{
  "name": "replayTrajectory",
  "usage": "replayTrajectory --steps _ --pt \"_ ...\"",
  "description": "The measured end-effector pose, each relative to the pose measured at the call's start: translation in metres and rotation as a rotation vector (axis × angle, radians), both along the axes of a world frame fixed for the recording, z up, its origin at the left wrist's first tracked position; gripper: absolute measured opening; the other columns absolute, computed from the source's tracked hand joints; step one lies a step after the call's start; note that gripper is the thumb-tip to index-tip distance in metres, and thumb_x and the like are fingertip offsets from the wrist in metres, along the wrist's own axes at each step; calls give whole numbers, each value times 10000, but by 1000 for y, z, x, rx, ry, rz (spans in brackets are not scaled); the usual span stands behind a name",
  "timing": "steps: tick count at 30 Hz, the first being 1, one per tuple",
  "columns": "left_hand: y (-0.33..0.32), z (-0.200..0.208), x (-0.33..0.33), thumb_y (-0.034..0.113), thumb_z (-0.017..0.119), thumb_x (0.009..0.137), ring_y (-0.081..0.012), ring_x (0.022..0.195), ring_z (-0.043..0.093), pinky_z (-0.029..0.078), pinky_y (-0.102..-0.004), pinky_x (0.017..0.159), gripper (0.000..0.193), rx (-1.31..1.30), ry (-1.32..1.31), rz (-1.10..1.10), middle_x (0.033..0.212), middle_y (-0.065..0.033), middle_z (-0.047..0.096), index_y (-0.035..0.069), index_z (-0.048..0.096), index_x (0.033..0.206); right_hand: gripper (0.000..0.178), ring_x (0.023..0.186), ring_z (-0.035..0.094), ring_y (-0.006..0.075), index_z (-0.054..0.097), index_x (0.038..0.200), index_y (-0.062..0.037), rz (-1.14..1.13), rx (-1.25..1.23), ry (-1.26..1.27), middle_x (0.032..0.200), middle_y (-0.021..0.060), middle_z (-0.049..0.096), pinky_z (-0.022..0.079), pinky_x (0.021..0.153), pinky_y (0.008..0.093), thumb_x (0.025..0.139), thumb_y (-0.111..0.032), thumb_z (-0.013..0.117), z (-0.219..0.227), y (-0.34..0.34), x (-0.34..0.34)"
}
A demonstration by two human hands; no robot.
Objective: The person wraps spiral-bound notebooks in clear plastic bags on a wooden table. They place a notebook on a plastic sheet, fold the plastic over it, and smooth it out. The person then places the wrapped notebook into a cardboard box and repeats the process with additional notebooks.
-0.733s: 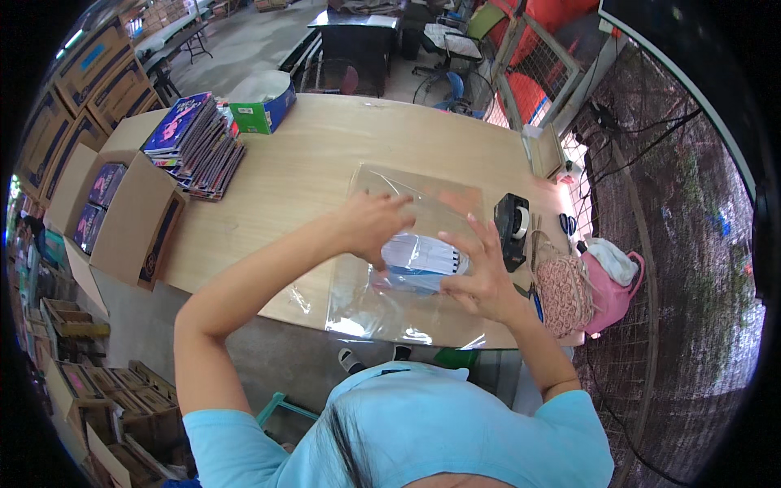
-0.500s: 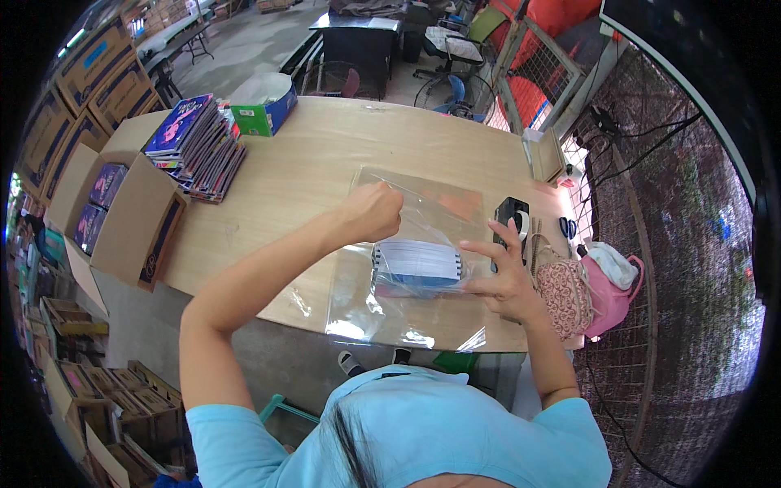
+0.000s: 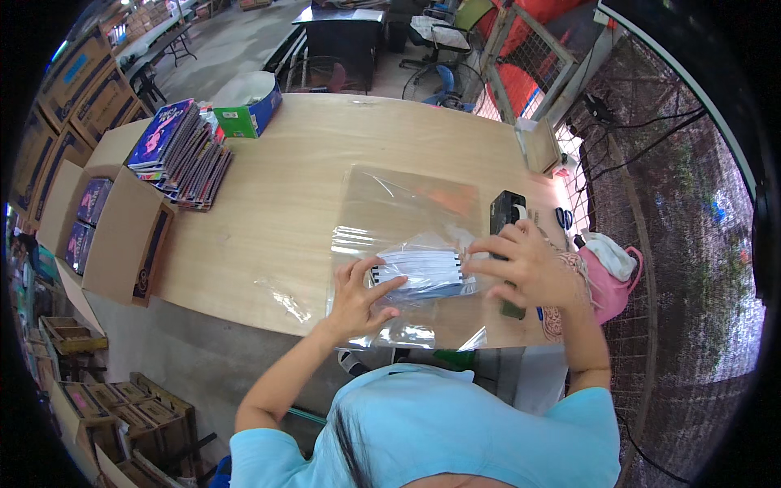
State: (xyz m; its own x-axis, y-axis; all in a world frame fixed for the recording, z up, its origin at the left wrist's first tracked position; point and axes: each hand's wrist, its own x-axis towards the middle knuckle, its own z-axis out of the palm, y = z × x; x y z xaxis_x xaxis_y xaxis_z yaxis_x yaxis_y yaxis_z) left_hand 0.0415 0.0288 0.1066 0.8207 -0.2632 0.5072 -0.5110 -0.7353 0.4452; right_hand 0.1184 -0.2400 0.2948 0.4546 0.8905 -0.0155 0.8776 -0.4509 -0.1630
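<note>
A small bundle of spiral-bound notebooks lies on a large clear plastic sheet, with part of the film folded over it. The pages' white edges and dark bindings show through. My left hand is open at the bundle's left end, fingers and thumb apart on the film. At the right end, my right hand has its fingers bent and spread, close to the film's edge; nothing shows in its grasp. Just beyond it stands a black tape dispenser, its lower part hidden by the hand.
The wooden table carries a stack of spiral notebooks and a green and blue box. An open carton sits at the left edge. At right are dark scissors and a pink bag.
My left hand has come down from above the bundle to its left end, and its fist has opened. The film now lies over the bundle. My right hand has shifted slightly right.
</note>
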Motion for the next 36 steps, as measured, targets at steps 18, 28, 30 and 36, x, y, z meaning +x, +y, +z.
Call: replayTrajectory --steps 18,28,30,36 --pt "15 46 65 641 725 565 -405 1374 212 176 -559 1127 864 461 210 -629 1487 -189 235 421 444 1352 160 1035 509 296 613 619 -111 336 208 6 1107 65 548 432 834 456 597 -212 734 -82 80 62" --pt "-34 9 -12 485 731 673 -393 1422 139 147 -553 1124 714 569 107 -164 1504 -275 178 219 541 1307 1084 1370 237 423 172 1490 -181 -273 589 274 1499 204 212 288 1101 468 634 -288 830 -155 62 53" --pt "-25 -37 -39 369 731 713 -350 1383 263 174 -540 1124 629 425 205 -391 1470 -260 265 129 564 1270 1205 1343 285 427 84 1504 -195 -340 529 299 1475 228 236 321 1078 462 591 -341 856 -148 65 52" --pt "16 -1 -23 624 649 702 -316 1198 398 217 -556 953 694 -88 102 -95 1300 -144 445 232 573 1270 1309 1271 387 435 38 1510 -192 -481 362 455 1386 279 333 372 1025 467 535 -451 871 -150 68 60"
